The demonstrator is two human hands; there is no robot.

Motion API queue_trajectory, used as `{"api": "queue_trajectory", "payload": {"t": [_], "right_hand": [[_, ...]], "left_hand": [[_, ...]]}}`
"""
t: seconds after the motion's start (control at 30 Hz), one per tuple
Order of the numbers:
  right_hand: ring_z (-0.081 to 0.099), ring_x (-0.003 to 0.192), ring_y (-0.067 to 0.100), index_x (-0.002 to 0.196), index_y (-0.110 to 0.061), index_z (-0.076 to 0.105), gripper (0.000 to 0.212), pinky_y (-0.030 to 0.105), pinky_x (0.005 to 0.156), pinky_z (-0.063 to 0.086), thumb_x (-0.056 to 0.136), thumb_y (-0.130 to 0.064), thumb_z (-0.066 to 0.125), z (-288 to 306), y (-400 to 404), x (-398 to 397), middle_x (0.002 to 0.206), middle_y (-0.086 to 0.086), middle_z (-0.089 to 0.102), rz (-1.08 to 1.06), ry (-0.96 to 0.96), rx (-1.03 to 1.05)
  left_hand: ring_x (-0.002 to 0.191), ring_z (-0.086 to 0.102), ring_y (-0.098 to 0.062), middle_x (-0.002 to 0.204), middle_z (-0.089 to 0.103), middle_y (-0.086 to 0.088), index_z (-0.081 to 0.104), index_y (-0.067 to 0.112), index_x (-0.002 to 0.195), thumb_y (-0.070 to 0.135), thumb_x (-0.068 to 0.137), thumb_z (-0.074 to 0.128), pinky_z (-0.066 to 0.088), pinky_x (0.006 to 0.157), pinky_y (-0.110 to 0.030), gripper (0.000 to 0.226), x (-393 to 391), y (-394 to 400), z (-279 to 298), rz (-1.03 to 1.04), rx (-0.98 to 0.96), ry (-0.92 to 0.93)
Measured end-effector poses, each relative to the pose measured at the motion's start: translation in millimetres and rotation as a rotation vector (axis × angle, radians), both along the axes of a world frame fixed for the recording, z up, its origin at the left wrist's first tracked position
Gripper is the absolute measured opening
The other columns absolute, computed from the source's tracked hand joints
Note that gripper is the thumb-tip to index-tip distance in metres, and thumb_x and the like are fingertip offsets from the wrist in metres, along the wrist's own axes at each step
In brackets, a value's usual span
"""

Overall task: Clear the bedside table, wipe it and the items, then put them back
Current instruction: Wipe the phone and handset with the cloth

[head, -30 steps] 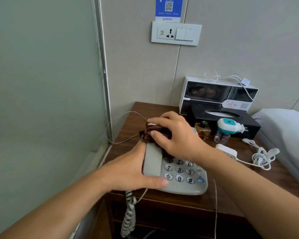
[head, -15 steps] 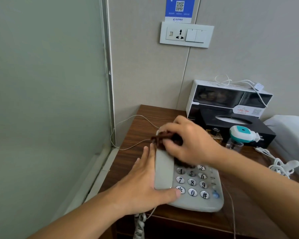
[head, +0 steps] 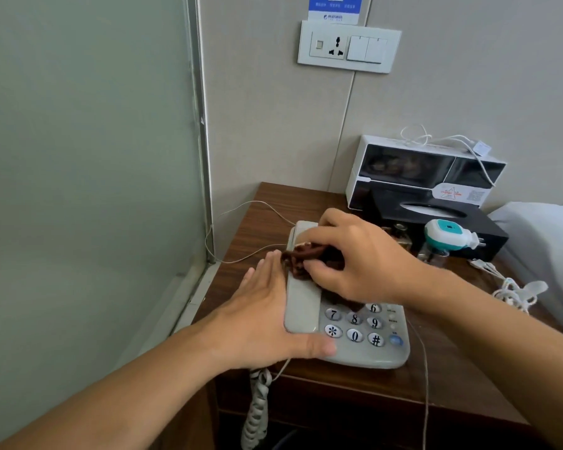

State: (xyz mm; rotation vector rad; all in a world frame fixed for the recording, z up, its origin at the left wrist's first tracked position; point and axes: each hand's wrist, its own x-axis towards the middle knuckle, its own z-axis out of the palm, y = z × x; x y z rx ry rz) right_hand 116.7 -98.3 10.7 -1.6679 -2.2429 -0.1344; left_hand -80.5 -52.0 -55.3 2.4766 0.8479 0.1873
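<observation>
A grey desk telephone (head: 361,349) stands at the front left of the dark wooden bedside table (head: 260,209). Its handset (head: 301,303) lies in the cradle. My left hand (head: 260,316) lies flat along the phone's left side, fingers straight, thumb across the front edge by the star key. My right hand (head: 355,264) grips a crumpled brown cloth (head: 298,258) and presses it on the upper part of the handset. The top rows of keys are hidden under this hand.
A black tissue box (head: 436,222) and a white box (head: 413,164) with a white cable stand at the back right. A white-and-teal plug-in device (head: 446,233), a small bottle (head: 402,235) and a charger cable (head: 514,290) lie near them. Bedding (head: 550,241) borders the right; a glass partition (head: 85,190) the left.
My right hand has slid the cloth a little down the handset. My left hand stays against the phone. The camera has moved closer and tilted.
</observation>
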Motion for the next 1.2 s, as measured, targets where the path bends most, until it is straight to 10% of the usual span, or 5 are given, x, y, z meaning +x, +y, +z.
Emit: {"api": "queue_trajectory", "payload": {"t": [0.3, 0.87, 1.0, 1.2], "right_hand": [[0.054, 0.090, 0.014, 0.119, -0.043, 0.063, 0.036, 0.034, 0.069, 0.053, 0.084, -0.045, 0.067, -31, -84, -22, 0.104, -0.006, 0.050, 0.147, -0.071, -0.014], [0.062, 0.098, 0.025, 0.113, -0.025, 0.073, 0.025, 0.031, 0.082, 0.048, 0.103, -0.029, 0.050, 16, 76, 32, 0.099, 0.001, 0.066, -0.190, 0.090, -0.231], [0.050, 0.102, 0.019, 0.125, -0.031, 0.069, 0.039, 0.031, 0.093, 0.031, 0.097, -0.051, 0.050, 6, 56, 21, 0.102, 0.003, 0.058, -0.134, -0.012, -0.090], [0.055, 0.083, 0.015, 0.116, -0.040, 0.065, 0.026, 0.028, 0.075, 0.047, 0.092, -0.049, 0.062, 3, 15, 10, 0.094, -0.006, 0.051, 0.015, -0.027, -0.039]], "left_hand": [[0.145, -0.041, -0.014, 0.160, -0.042, 0.003, -0.042, 0.027, 0.150, 0.084, 0.060, 0.077, -0.013, 0.127, -0.039, 0.159, -19, 0, 0, -0.028, -0.068, 0.189], [0.122, -0.030, 0.024, 0.143, -0.027, 0.044, -0.041, 0.046, 0.144, 0.069, 0.078, 0.074, -0.009, 0.107, -0.014, 0.134, -9, -10, 23, -0.041, -0.113, -0.003], [0.130, -0.029, 0.011, 0.148, -0.026, 0.033, -0.042, 0.031, 0.148, 0.071, 0.083, 0.068, -0.009, 0.108, -0.015, 0.134, -9, -13, 23, -0.029, -0.125, 0.026], [0.147, -0.025, -0.001, 0.168, -0.023, 0.018, -0.035, 0.033, 0.154, 0.071, 0.085, 0.067, -0.005, 0.124, -0.026, 0.130, -10, -13, 15, -0.029, -0.099, -0.063]]}}
